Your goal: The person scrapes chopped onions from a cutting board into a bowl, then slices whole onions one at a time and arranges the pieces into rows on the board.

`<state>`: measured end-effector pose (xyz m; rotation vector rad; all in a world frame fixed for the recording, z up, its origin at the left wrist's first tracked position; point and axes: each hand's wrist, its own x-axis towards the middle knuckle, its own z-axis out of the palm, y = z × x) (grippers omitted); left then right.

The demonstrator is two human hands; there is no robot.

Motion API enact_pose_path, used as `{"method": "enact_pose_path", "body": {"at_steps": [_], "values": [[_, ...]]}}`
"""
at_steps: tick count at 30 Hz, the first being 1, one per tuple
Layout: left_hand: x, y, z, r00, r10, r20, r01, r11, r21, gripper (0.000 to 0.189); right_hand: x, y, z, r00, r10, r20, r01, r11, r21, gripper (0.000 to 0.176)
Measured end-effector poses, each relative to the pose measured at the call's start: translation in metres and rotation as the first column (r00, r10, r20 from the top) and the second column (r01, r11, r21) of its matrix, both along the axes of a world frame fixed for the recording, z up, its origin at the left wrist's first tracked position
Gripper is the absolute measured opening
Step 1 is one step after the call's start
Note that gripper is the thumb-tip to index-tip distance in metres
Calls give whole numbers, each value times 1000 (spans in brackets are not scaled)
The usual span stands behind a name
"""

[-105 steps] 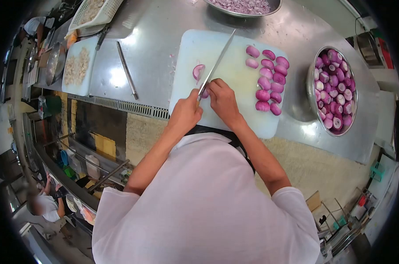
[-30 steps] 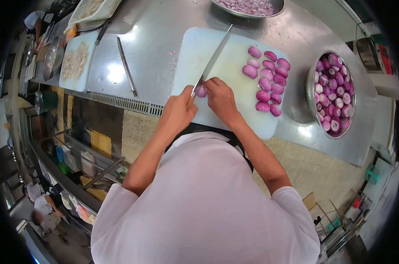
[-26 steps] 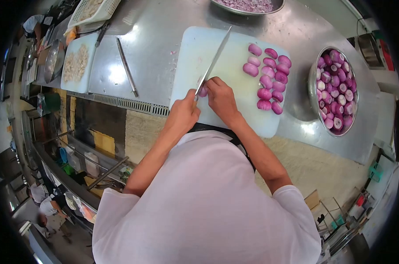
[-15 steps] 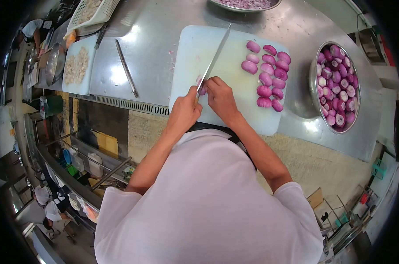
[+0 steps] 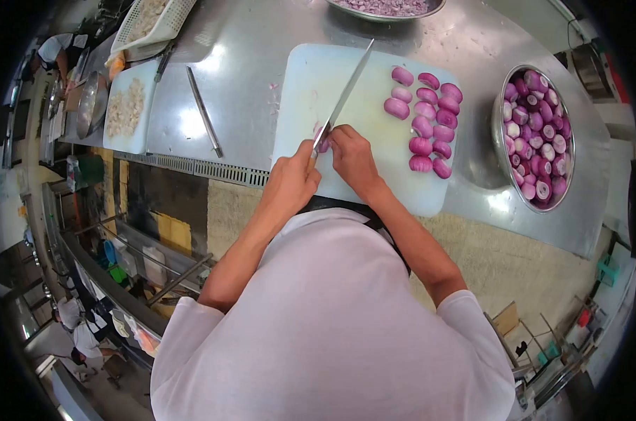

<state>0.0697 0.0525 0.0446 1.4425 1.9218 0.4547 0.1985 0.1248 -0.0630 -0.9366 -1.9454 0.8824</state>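
Observation:
My left hand [image 5: 290, 175] is closed around the handle of a long knife [image 5: 352, 83], whose blade points away from me over the white cutting board [image 5: 311, 67]. Close against the blade, the curled fingers of my right hand [image 5: 353, 153] pinch a piece of red onion [image 5: 324, 144], mostly hidden by the fingers and knife. On the board's right side, several peeled red onion halves [image 5: 422, 126] lie cut side down in rows.
A steel bowl of peeled red onions [image 5: 535, 137] stands right of the board; a bowl of chopped onion [image 5: 388, 8] is at the back. Leftward lie a metal rod [image 5: 204, 112], another board [image 5: 146, 91] with pale chopped pieces, a second knife [image 5: 164, 62] and a white basket [image 5: 174, 19].
The knife's tip has swung slightly to the right. Both hands stay almost in place at the onion piece, and the view has shifted a little.

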Motion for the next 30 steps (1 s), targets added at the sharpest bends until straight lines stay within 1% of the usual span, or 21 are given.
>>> {"method": "enact_pose_path", "body": {"at_steps": [2, 6, 8, 10, 12, 13, 14, 15, 17, 18, 19, 20, 21, 22, 23, 24, 25, 28, 29, 30], "values": [[2, -9, 7, 999, 17, 32, -16, 1000, -6, 35, 0, -1, -2, 1000, -10, -7, 10, 1000, -6, 7], [4, 2, -35, 1000, 5, -26, -4, 1000, 19, 37, -1, -2, -9, 998, -46, -34, 46, 999, 0, 10], [0, 6, -44, 1000, -11, 7, 10, 989, 144, 38, 2, 1, -10, 999, -27, -46, 29, 999, 27, 10], [-5, 5, -20, 1000, 3, 27, -7, 992, 125, 38, 2, 5, -8, 998, -11, -60, 14, 998, 58, 11], [-16, -3, -9, 999, 1, 48, -6, 996, 91, 39, 4, 4, -8, 999, -37, 38, 37, 999, 2, 7], [-21, -8, -7, 997, 34, 62, -43, 987, 152, 39, 1, 1, -3, 998, -52, 41, 52, 999, -2, 7], [-28, -9, -6, 995, 62, 84, -78, 974, 211, 39, -6, -2, 2, 992, -100, 76, 99, 995, 14, 12], [-35, -9, -11, 995, 39, 96, -58, 976, 209, 39, -12, -6, 7, 982, -152, 116, 149, 988, 33, 17], [-50, -5, -31, 972, 191, 134, -209, 969, 133, 42, -19, -12, 7, 979, -11, 206, 11, 1000, 3, 22], [-54, -2, -36, 958, 229, 174, -244, 968, 66, 41, -21, -16, 5, 962, 44, 271, -50, 999, 16, 21], [-57, -2, -41, 941, 261, 215, -267, 964, -4, 41, -21, -19, -3, 953, 44, 300, -69, 995, 72, 21], [-64, -5, -57, 947, 224, 229, -242, 969, 53, 40, -14, -19, -5, 959, 39, 280, -62, 995, 77, 17], [-67, -9, -72, 951, 188, 246, -221, 969, 110, 39, 0, -13, -2, 961, -27, 275, 1, 996, 94, 16], [-62, -12, -72, 924, 246, 292, -278, 958, 71, 39, 15, -8, 1, 960, -88, 265, 61, 992, 108, 15], [-58, -13, -70, 891, 315, 327, -341, 940, 22, 38, 32, 1, 0, 946, -183, 266, 147, 978, 151, 15], [-56, -11, -68, 888, 299, 348, -324, 946, 15, 38, 48, 15, -1, 929, -264, 259, 218, 957, 194, 17], [-56, -10, -66, 894, 288, 344, -308, 952, 1, 37, 64, 26, -1, 890, -332, 312, 261, 933, 247, 22], [-51, -3, -53, 897, 296, 328, -306, 952, -22, 33, 100, 47, 11, 866, -362, 345, 265, 917, 297, 24], [-52, -2, -54, 896, 302, 324, -316, 949, -12, 34, 111, 52, 19, 875, -360, 325, 277, 921, 273, 24], [-52, -1, -55, 895, 312, 320, -328, 945, -3, 34, 124, 56, 33, 893, -376, 245, 319, 916, 243, 26]]}}
